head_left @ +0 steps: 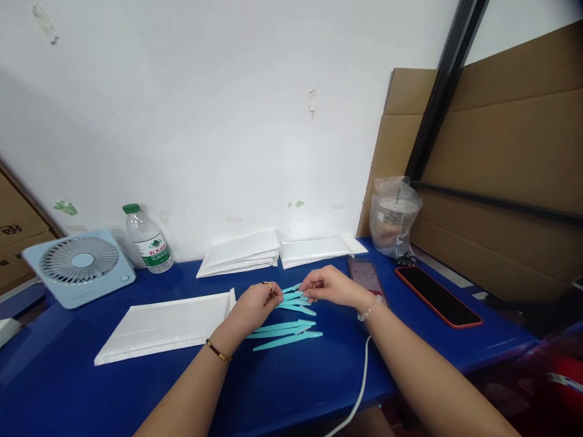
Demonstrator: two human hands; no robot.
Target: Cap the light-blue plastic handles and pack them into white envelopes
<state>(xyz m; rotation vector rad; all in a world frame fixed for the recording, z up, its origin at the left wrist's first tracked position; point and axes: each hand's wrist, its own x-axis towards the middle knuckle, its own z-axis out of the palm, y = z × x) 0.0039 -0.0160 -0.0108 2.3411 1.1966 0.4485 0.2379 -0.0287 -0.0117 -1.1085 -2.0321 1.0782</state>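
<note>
Several thin turquoise plastic pieces with tapered ends are on the blue table in front of me. My left hand (259, 305) has its fingers pinched on the left ends of the upper turquoise pieces (298, 308). My right hand (328, 285) is closed at their right ends, thumb and fingertips together on one of them. Exactly how many pieces each hand holds is hidden by the fingers. Nearer to me, a lower group of turquoise pieces (288, 341) lies flat, spread slightly apart. A white padded envelope (166, 325) rests beside my left wrist, its open end towards my hand.
Stacked white envelopes (246, 250) and more envelopes (314, 249) lie along the wall. A blue fan (82, 264) and a water bottle (152, 243) stand left. On the right are a phone (367, 276), a red-edged phone (437, 297), a bagged cup (394, 215) and a white cable (364, 379).
</note>
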